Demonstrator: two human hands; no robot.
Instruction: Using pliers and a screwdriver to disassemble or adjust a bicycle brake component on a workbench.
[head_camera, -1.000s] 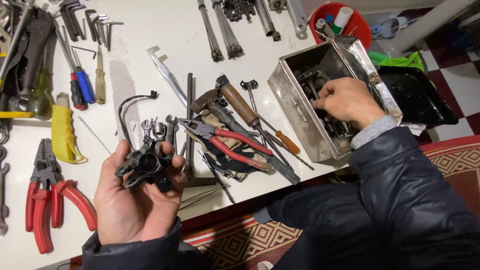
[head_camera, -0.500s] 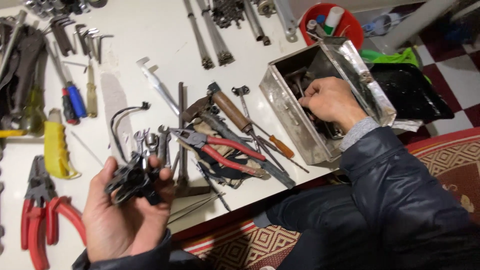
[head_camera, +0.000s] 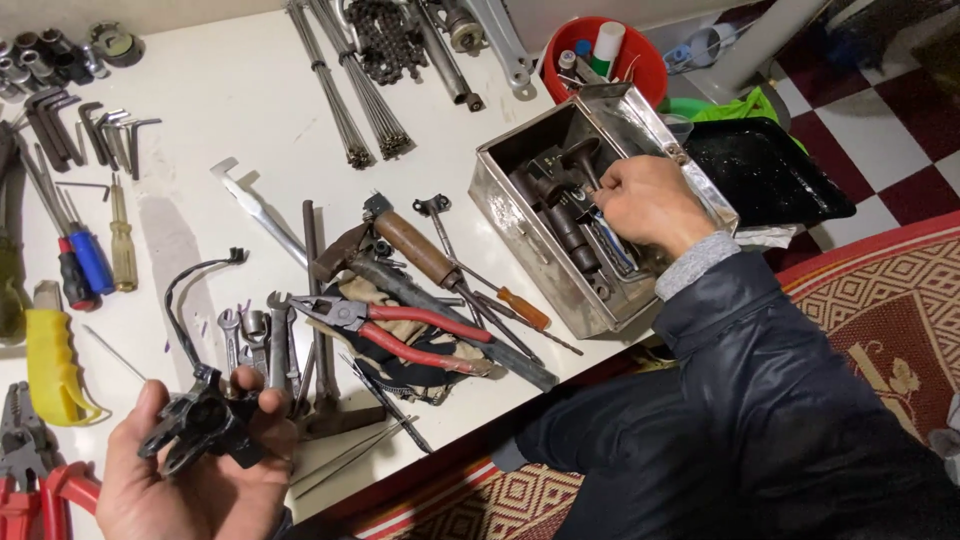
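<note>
Black part (head_camera: 200, 428) in left hand (head_camera: 190, 480). Metal box (head_camera: 520, 225): dull silver, dark tools inside. Counter (head_camera: 220, 130): white. Pliers (head_camera: 400, 335): red grips, grey jaws. Screwdrivers: one blue-handled (head_camera: 90, 262), one amber (head_camera: 122, 250), one orange (head_camera: 520, 308). Yellow handle (head_camera: 52, 370). Red tub (head_camera: 595, 62). Sleeve (head_camera: 780, 400): dark navy. Rug (head_camera: 900, 310): red-and-cream geometric. Floor tiles (head_camera: 890, 130): dark red and white checks.

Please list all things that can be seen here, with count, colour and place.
black part: one, black, in left hand
metal box: one, silver, right side of table, tools inside
pliers: one, red handles, table centre
hammer: one, brown handle, centre
wrenches: several, silver, above left hand
screwdrivers: three, red, blue, yellow, left
hex keys: several, dark, upper left
spokes: many, silver, top
chain: one, dark, top
bucket: one, red, behind box
tray: one, black, on floor at right
left hand: bottom left
right hand: in box
</note>
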